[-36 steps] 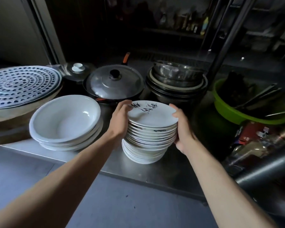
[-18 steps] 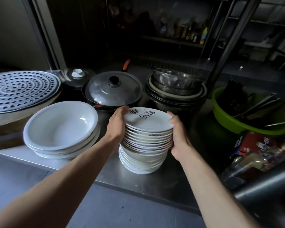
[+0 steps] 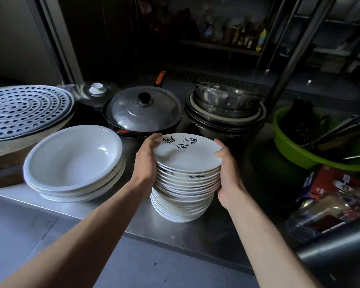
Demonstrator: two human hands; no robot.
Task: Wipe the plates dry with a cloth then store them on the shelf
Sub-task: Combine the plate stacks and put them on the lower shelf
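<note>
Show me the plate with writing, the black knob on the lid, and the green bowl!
plate with writing (image 3: pixel 185 157): head view, bare white middle of the topmost plate.
black knob (image 3: pixel 144 98): head view, top of the knob.
green bowl (image 3: pixel 299 160): head view, its near outer wall.

A single wide-angle camera, worn on the person's head, looks forward and down over the near edge of the steel tabletop toward the dark shelves behind, close enough that the left hand, right hand and stack of plates fill mid-frame.
</note>
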